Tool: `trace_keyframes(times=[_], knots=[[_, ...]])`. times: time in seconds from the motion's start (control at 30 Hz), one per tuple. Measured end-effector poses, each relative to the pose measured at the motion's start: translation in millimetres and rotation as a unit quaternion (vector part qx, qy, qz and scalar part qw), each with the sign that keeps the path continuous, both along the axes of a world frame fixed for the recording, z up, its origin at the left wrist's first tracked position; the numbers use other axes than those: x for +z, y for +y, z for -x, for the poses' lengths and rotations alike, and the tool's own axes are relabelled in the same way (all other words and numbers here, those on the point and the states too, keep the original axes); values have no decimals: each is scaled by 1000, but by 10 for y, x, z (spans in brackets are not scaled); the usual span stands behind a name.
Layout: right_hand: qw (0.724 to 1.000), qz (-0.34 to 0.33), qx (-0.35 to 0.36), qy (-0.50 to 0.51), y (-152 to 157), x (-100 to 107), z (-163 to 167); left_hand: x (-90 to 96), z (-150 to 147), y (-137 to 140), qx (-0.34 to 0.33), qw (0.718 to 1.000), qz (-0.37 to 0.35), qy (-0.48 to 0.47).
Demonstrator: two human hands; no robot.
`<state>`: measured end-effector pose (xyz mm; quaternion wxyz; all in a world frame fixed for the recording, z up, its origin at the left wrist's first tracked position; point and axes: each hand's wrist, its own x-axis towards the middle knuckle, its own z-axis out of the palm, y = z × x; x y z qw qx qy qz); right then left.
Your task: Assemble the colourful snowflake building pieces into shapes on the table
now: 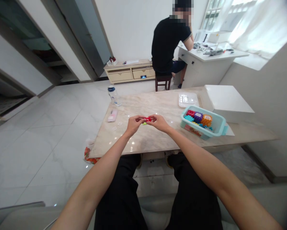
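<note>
Between my two hands, above the middle of the marble table, is a small red plastic building piece. My left hand pinches it from the left, and my right hand grips its right side. Just below it shows a yellow-green piece; whether it is joined to the red one or lies on the table I cannot tell. To the right stands a light-blue bin with red, purple, orange, blue and yellow interlocking pieces in it.
A water bottle, a pink packet and small white cards are on the left. A clear plastic lid and a white box lie behind the bin. Another person sits at a white desk.
</note>
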<state>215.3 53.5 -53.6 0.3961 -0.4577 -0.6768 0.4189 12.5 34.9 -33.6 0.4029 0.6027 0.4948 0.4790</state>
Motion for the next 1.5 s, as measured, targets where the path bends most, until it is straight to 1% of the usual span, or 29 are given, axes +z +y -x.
trace_keyframes(times=[0.1,0.13,0.2,0.27,0.3,0.33,0.4,0.47,0.53,0.6,0.7,0.8,0.87,0.97,1.03,1.1,1.2,1.27,1.33,1.37,1.43,1.5], knots=[[997,36,18,69,-43,113,-103,59,-66,32,9,1000,-7,12],[996,39,16,77,-48,151,-169,65,-105,59,9,1000,-15,19],[998,17,8,65,-45,236,-364,53,-200,133,-3,999,-31,28],[997,-40,-61,16,-54,339,-648,20,-304,211,-8,999,-32,16],[991,-81,-107,-17,-75,397,-822,4,-352,243,-7,1000,-28,11],[978,-125,-156,-53,-111,455,-1012,-10,-393,269,-4,1000,-21,11],[942,-193,-246,-123,-218,548,-1423,-24,-454,305,6,1000,-8,20],[904,-214,-325,-178,-340,574,-1834,-22,-489,332,24,999,-8,33],[873,-196,-381,-232,-442,517,-2200,-13,-511,357,49,998,-20,35],[856,-150,-401,-290,-508,398,-2483,-4,-526,377,70,997,-29,28],[846,-81,-388,-357,-554,191,-2730,2,-542,385,83,996,-26,23],[842,-49,-375,-384,-561,66,-2810,4,-546,380,93,995,-14,26],[845,-58,-379,-374,-558,64,-2798,8,-540,393,106,994,-22,18],[850,-116,-388,-337,-546,166,-2666,14,-520,458,137,989,-51,-15],[855,-159,-379,-318,-522,255,-2481,9,-502,505,157,985,-60,-35],[867,-192,-344,-304,-473,310,-2218,-9,-473,521,172,982,-61,-40],[905,-207,-245,-280,-339,266,-1722,-58,-390,462,178,982,-63,-16],[935,-184,-158,-258,-212,144,-1356,-107,-293,394,175,982,-63,17],[953,-151,-59,-254,-75,-22,-980,-161,-156,327,173,981,-68,52],[954,-138,-13,-265,-12,-105,-794,-186,-76,295,173,980,-70,69],[943,-121,54,-305,90,-247,-440,-227,101,233,181,977,-66,97],[925,-105,83,-355,158,-344,-127,-268,286,174,193,974,-46,113]])
